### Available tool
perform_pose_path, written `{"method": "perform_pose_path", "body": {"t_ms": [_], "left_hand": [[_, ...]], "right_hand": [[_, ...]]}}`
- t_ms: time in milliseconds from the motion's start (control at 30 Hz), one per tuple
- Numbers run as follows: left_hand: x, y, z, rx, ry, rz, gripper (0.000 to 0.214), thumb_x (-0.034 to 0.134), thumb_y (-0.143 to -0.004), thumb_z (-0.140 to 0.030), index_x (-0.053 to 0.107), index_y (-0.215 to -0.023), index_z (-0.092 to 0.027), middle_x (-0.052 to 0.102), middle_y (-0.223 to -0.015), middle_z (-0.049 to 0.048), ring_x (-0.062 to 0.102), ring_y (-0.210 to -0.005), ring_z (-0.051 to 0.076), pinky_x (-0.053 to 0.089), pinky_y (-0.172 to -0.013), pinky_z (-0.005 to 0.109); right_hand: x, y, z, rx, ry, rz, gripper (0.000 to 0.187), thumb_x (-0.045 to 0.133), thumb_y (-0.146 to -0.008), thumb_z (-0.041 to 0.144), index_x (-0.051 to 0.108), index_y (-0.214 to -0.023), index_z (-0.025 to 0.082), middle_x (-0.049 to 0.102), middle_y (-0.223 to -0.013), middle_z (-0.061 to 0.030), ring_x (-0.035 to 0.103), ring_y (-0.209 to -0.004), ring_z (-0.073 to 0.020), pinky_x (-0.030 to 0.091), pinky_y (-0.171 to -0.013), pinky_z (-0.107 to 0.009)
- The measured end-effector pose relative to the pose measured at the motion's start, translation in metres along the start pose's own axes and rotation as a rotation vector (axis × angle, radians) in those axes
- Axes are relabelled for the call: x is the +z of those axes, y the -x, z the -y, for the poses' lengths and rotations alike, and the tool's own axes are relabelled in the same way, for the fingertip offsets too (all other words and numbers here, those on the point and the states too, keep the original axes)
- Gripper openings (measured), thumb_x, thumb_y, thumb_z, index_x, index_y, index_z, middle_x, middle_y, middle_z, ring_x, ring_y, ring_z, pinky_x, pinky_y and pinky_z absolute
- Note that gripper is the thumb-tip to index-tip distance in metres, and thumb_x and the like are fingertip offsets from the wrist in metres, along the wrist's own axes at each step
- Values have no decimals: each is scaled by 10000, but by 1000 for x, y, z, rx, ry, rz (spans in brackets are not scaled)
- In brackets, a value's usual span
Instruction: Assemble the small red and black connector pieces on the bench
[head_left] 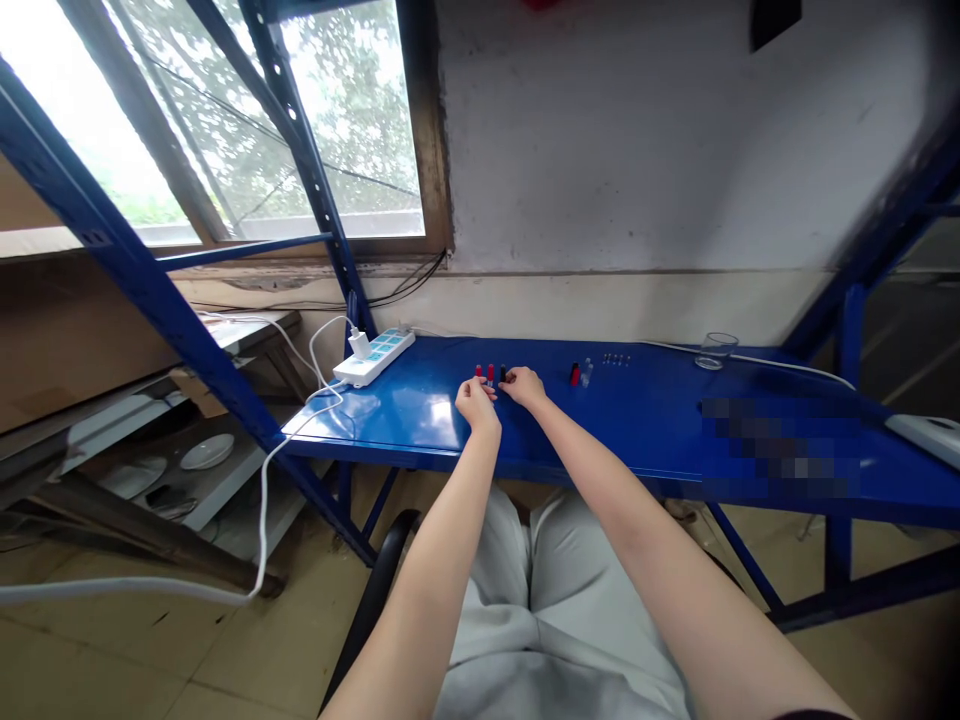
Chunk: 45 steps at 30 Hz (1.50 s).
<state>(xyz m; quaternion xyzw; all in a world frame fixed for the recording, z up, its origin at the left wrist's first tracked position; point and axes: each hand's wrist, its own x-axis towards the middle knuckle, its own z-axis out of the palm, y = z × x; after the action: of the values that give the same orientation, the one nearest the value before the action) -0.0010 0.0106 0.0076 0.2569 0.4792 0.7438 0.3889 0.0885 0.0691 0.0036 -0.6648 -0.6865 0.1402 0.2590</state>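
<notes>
Both my arms reach forward over a blue metal table (420, 420). My left hand (475, 398) has its fingers curled at a small red piece (490, 374) near the table's back. My right hand (523, 385) pinches a small black piece (503, 376) right beside it. Another red piece (478, 371) stands just left of these. What exactly each hand grips is too small to make out. Further right stand a red and black item (575, 375), a small clear vial (587, 372) and a row of tiny dark parts (615, 358).
A white power strip (373, 357) with a plugged white cable lies at the table's back left. A clear glass (716, 350) stands at the back right, and a white cord (787, 365) runs along there. Blue shelf posts (150, 290) flank the table. A black chair edge (375, 590) sits below.
</notes>
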Motion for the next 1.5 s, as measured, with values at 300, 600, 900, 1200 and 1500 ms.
{"method": "perform_pose_path", "body": {"t_ms": [300, 600, 900, 1200, 1500], "left_hand": [[0, 2, 1, 37, -54, 34, 184, 417, -753, -272, 525, -679, -142, 480, -495, -32, 431, -405, 54, 359, -453, 181], [2, 20, 4, 439, -470, 424, 214, 414, -815, -268, 567, -704, -168, 523, -573, -17, 490, -538, 90, 400, -551, 203], [40, 34, 12, 841, -1120, 989, 493, 331, -888, -333, 308, -1371, -238, 484, -1289, 86, 435, -1146, 249, 380, -921, 430], [76, 32, 41, 895, -1448, 946, 538, 270, -893, -229, 193, -1424, -244, 358, -1392, 113, 373, -1194, 301, 341, -927, 502], [86, 30, 41, 1074, -1404, 852, 337, 338, -880, -159, 529, -1157, -151, 580, -1069, 115, 499, -1000, 235, 388, -833, 372]], "right_hand": [[-15, 14, 2, -71, 89, 55, 332, 566, -771, 324, 583, -1066, 172, 658, -994, -92, 597, -926, -218, 420, -693, -272], [-86, 57, -74, -68, 232, 7, 216, 478, -821, 321, 621, -730, 186, 653, -737, -62, 594, -679, -174, 366, -547, -247], [-86, 41, -116, 189, 183, -121, 268, 549, -765, 348, 641, -949, 177, 661, -979, -83, 599, -903, -230, 407, -678, -282], [-80, 31, -120, 269, 148, -158, 314, 567, -741, 413, 636, -964, 205, 662, -979, -73, 592, -940, -253, 409, -740, -330], [-75, 29, -116, 339, 123, -195, 273, 575, -742, 410, 639, -931, 223, 660, -969, -73, 563, -983, -261, 369, -805, -365]]}}
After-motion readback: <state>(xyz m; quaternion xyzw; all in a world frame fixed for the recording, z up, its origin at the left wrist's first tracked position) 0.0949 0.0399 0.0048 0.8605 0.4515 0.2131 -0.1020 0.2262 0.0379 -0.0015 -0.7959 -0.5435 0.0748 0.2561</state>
